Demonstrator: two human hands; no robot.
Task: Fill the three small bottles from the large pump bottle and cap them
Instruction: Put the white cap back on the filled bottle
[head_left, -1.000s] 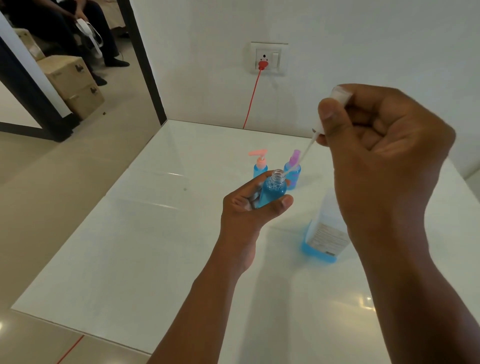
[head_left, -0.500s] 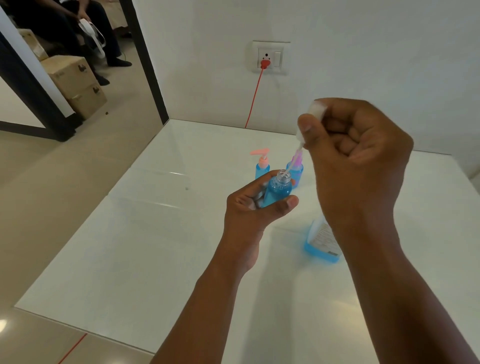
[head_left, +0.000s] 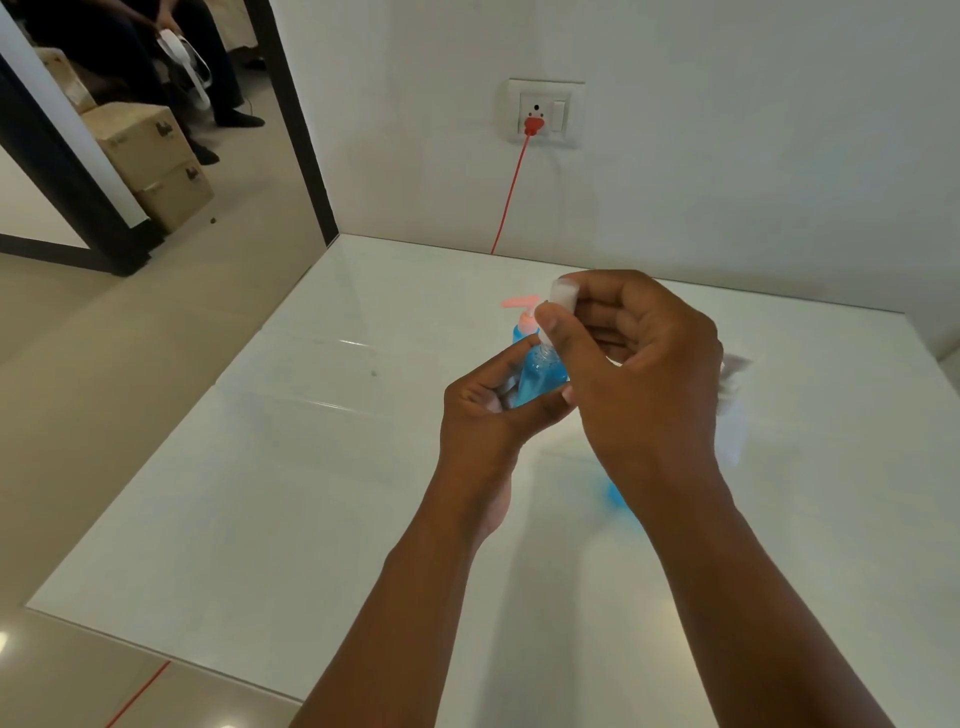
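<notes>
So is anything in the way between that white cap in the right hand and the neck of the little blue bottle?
Nothing visible blocks it. The right hand pinches the white cap directly over the small bottle, which the left hand grips. The cap's lower end sits right at the bottle's neck. The pink-pump bottle stands behind, clear of the path.

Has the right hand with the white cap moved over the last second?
Yes. The right hand dropped away from the wall socket, bringing the white cap onto the small bottle.

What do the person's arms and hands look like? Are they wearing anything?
Both arms are bare right down to the bottom edge of the picture, so no sleeves show. The left hand and right hand wear no gloves, and no rings, watch or bracelets show. The fingers have short, plain nails.
</notes>
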